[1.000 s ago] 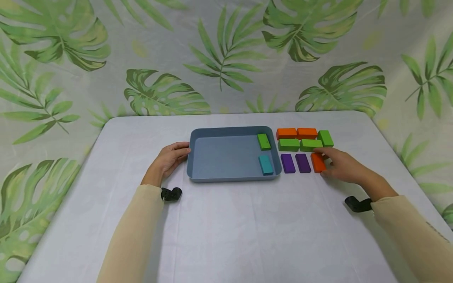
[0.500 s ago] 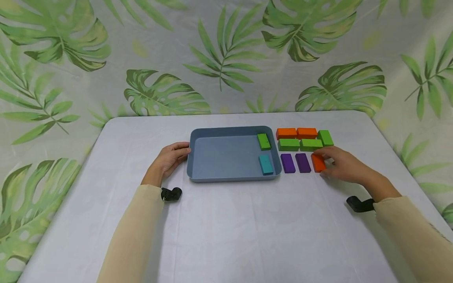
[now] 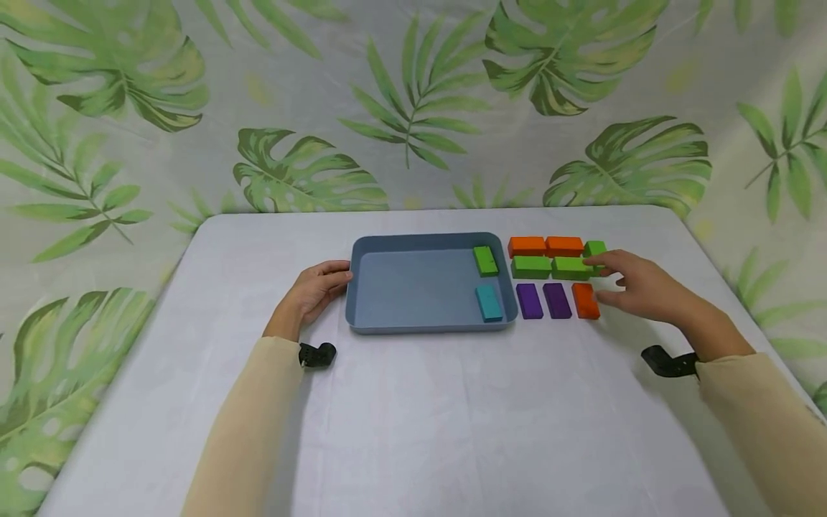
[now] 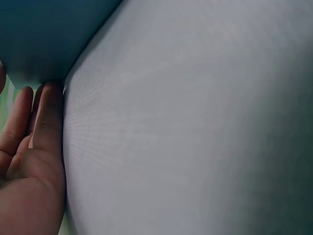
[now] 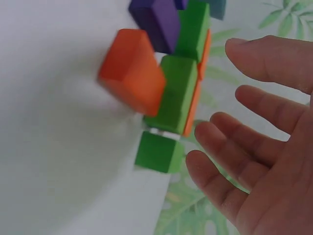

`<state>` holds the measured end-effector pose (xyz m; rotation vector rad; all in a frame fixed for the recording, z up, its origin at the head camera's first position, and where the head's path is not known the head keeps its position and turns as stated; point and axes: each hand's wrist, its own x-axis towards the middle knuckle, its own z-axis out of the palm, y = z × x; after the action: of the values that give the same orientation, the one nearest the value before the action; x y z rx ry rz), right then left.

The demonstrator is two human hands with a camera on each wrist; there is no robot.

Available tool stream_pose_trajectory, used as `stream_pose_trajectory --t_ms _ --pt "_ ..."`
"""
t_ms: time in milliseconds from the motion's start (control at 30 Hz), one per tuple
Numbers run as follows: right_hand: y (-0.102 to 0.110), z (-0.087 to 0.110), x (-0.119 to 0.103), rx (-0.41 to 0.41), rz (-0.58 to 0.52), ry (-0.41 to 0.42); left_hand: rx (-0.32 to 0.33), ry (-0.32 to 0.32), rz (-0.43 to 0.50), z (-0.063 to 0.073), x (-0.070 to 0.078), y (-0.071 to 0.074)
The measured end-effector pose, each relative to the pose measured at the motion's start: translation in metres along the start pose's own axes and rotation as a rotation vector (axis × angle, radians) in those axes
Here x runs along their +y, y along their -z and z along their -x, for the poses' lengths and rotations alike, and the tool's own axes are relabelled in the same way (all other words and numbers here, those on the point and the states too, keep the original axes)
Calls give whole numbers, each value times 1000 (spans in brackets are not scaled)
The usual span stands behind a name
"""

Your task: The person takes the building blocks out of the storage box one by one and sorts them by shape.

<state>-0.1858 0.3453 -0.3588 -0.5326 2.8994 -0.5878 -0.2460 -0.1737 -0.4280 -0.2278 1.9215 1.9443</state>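
Note:
My left hand point(image 3: 319, 287) touches the left wall of a shallow blue-grey tray point(image 3: 413, 329); its fingers look fairly straight in the left wrist view. A green block point(image 3: 485, 261) and a teal block point(image 3: 489, 303) lie along the tray's right side. Over the right end of the loose blocks hovers my right hand point(image 3: 646, 287), its fingers spread and holding nothing in the right wrist view. Below it are an orange block point(image 3: 585, 301) and a green block point(image 3: 594, 248), partly hidden by the fingers. Beside that orange block lie two purple blocks point(image 3: 530, 301).
Behind the purple blocks lie two green blocks point(image 3: 531, 268) end to end, and two orange blocks point(image 3: 526, 246) behind those. A white cloth point(image 3: 413, 416) covers the table. A leaf-patterned curtain point(image 3: 413, 93) hangs along the back edge.
My right hand has released the front orange block and risen off it, back and slightly right. That block stays in place. The left hand keeps touching the tray; the head view shifted slightly.

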Motion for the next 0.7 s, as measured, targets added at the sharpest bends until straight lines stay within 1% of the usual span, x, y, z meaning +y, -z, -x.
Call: stream_pose_trajectory --t_ms 100,267,367,500,633,700 --pt "2 -4 -6 11 21 20 4 3 0 -1 -2 -2" --pt "3 -18 -21 -15 15 38 16 13 0 -2 -2 -1" --pt "4 -27 -33 -27 -18 59 23 19 6 -1 -2 -1" --pt "5 -37 -50 -40 -56 96 15 13 -1 -1 -1 -2" --pt "0 -49 -65 -49 -115 173 11 11 -8 -1 -1 -2" --pt "-3 -54 -73 -66 -153 197 13 12 -8 0 0 -2"
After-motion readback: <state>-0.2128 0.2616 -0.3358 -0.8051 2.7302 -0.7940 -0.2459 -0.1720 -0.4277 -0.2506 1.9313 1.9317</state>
